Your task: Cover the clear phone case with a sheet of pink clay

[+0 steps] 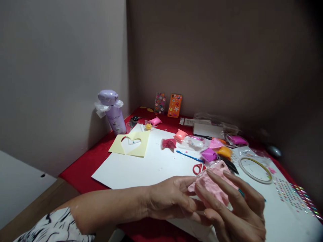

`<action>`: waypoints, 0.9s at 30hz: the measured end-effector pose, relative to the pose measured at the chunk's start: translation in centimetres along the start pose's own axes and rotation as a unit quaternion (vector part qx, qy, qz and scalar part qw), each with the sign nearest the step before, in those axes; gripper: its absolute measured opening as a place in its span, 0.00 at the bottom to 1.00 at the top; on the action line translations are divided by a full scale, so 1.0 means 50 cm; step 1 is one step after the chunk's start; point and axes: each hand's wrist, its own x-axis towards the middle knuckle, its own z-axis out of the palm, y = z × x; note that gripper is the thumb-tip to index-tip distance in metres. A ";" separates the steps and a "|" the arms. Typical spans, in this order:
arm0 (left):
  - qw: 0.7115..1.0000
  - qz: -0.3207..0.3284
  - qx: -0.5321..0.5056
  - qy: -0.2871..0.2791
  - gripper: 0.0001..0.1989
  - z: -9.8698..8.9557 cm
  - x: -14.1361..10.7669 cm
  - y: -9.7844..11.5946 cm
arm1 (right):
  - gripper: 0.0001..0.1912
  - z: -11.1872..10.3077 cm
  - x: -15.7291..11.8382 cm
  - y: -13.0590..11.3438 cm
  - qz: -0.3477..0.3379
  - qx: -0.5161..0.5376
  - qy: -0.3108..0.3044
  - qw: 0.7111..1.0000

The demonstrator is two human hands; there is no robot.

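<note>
At the left of my remote feed, thin yellow paper (115, 146), cut through in a heart shape, lies on the bench (80, 171). Next, the left hand (174, 198) grips the soft-looking, dimpled pink slab (217, 192) by its edge, above the bench's near side; I want firm support beneath. The right hand (239, 215), fingers spread, touches it: light, flat strokes should smooth lumps without tearing

Purple bottle (116, 119) upright at left on red cloth (80, 171), clear plastic (101, 108) bunched round its neck. Nearer me, yellow paper (140, 151) with a heart-shaped hole. I log two decorated phone cases, grey case (159, 103) and orange case (175, 105), propped near back wall (214, 50).
</note>
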 end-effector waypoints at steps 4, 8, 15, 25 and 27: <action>1.000 -0.010 -0.010 -0.001 0.26 0.001 0.002 0.000 | 0.17 0.000 -0.001 -0.001 0.021 -0.001 0.004 1.000; 1.000 -0.004 -0.015 0.000 0.26 0.001 0.002 0.000 | 0.17 -0.001 0.002 -0.002 0.009 -0.010 -0.004 1.000; 1.000 -0.017 0.008 -0.002 0.27 0.000 -0.002 -0.001 | 0.16 -0.006 0.004 0.007 0.025 -0.011 0.022 0.999; 0.999 -0.022 0.023 0.016 0.30 0.001 -0.004 0.000 | 0.14 -0.017 0.005 0.015 0.044 -0.002 0.042 0.998; 1.000 -0.023 0.010 0.011 0.33 -0.001 -0.004 0.001 | 0.14 -0.019 0.005 0.018 0.047 -0.008 0.048 0.998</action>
